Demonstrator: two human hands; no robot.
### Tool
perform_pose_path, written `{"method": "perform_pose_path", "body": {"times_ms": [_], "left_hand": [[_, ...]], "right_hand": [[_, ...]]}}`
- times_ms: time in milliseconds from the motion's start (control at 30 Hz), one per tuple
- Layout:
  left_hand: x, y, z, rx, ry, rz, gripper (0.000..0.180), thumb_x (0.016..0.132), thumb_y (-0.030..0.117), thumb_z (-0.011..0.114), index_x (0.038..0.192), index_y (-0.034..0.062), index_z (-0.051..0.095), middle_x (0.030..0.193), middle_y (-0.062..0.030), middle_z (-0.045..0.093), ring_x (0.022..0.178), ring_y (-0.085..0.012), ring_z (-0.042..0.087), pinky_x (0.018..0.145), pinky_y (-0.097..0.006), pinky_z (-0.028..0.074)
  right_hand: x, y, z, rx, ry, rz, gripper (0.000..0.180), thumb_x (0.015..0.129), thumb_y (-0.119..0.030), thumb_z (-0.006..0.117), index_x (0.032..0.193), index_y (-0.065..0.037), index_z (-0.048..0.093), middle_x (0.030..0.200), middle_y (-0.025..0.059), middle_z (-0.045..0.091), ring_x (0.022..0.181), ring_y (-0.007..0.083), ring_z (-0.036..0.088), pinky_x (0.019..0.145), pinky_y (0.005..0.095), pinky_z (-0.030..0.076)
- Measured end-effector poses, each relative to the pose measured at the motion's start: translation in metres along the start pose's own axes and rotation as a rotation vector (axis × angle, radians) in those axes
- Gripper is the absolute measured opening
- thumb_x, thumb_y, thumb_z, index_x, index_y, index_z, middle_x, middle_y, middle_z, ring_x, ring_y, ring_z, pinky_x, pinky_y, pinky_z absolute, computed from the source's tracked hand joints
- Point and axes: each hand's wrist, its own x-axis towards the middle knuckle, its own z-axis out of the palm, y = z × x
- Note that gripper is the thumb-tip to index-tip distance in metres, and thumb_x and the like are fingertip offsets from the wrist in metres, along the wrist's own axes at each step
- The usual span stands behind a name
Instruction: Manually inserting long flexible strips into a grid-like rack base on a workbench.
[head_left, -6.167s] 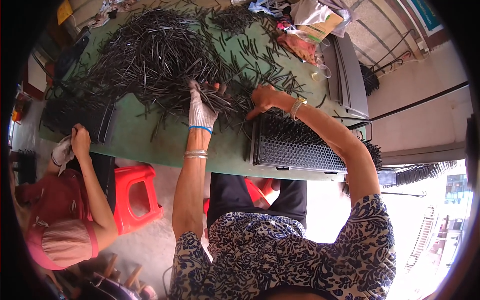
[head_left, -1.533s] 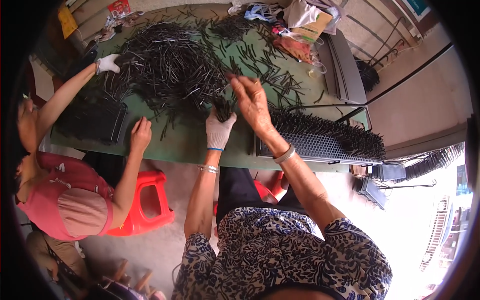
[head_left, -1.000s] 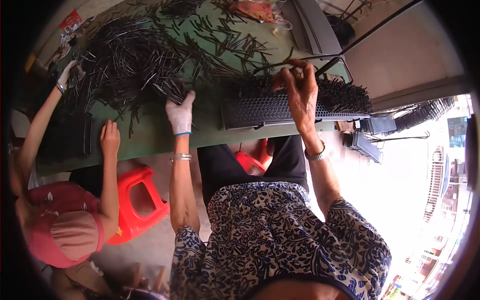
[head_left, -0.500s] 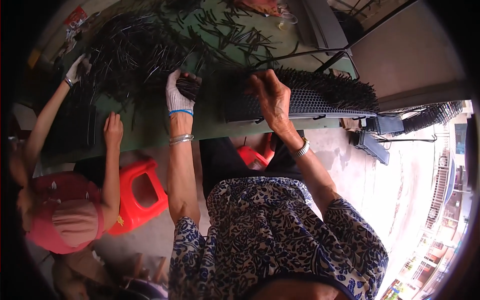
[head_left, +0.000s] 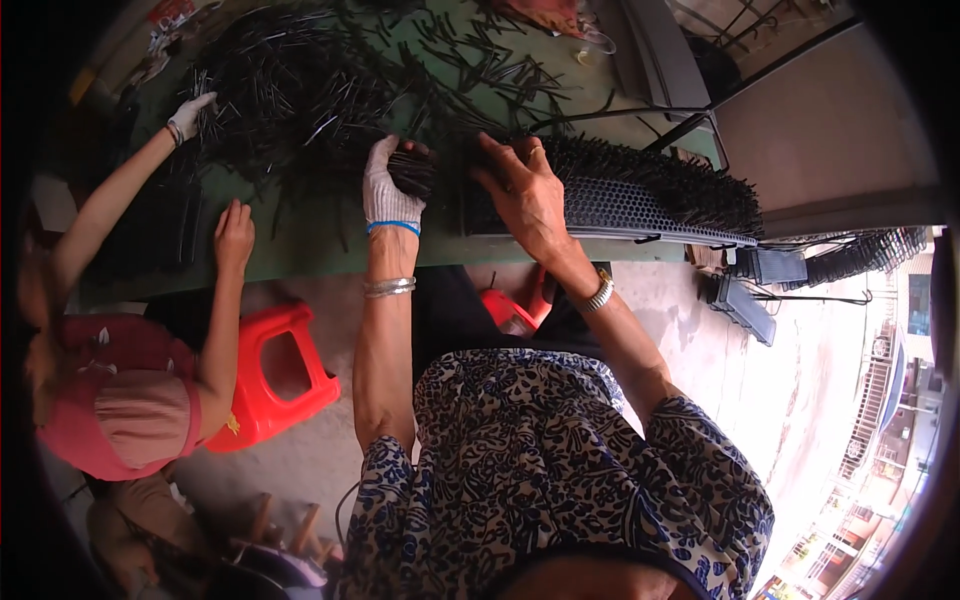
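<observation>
- The left hand [head_left: 388, 190], in a white knit glove with a blue cuff, is clenched around a bundle of thin black rods [head_left: 412, 172] — their ends stick out to the right of the fist, toward the other hand.
- The right hand [head_left: 525, 195] is bare and lies fingers spread on the near left end of a black perforated rack [head_left: 640, 205], just beside the bundle; whether it pinches a single rod I cannot tell, since the fingertips are lost against the dark rack.
- Rods already stand bristling out of the rack beyond and to the right of the right hand.
- Beyond both hands a big loose heap of black rods [head_left: 300, 90] spreads over the green table [head_left: 310, 240].
- Well to the left of the gloved hand a seated co-worker in red reaches into that heap with a gloved hand [head_left: 188, 115] and rests a bare hand [head_left: 234, 225] on the table; a red plastic stool [head_left: 272, 375] stands below.
- What could go wrong, as I judge it: the fist holds many rods at once, so a loosened grip could let some slide out and drop off the near table edge.
- The upright rods by the bare right hand could jab or scratch it if it sweeps sideways — that hand has no glove.
</observation>
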Motion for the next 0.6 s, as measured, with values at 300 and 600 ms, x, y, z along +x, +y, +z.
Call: {"method": "perform_pose_path", "body": {"times_ms": [300, 600], "left_hand": [[-0.037, -0.031, 0.022, 0.056, 0.108, 0.090, 0.024, 0.091, 0.025, 0.058, 0.077, 0.0059, 0.056, 0.073, -0.0094, 0.060, 0.070, -0.0237, 0.060, 0.073, -0.040, 0.055], [-0.072, -0.041, 0.013, 0.033, 0.155, 0.071, 0.014, 0.091, 0.019, 0.058, 0.083, 0.0074, 0.056, 0.072, -0.0063, 0.058, 0.068, -0.0209, 0.059, 0.071, -0.041, 0.054]], "right_hand": [[-0.044, -0.028, -0.014, 0.602, -0.207, -0.047, 0.041, 0.081, 0.006, 0.066, 0.121, 0.001, 0.059, 0.097, 0.0136, 0.064, 0.084, 0.0227, 0.065, 0.072, 0.0327, 0.055], [-0.053, -0.039, -0.036, 0.574, 0.002, -0.085, 0.023, 0.081, 0.017, 0.058, 0.099, 0.004, 0.058, 0.094, 0.0139, 0.063, 0.083, 0.0235, 0.064, 0.070, 0.0311, 0.053]]}}
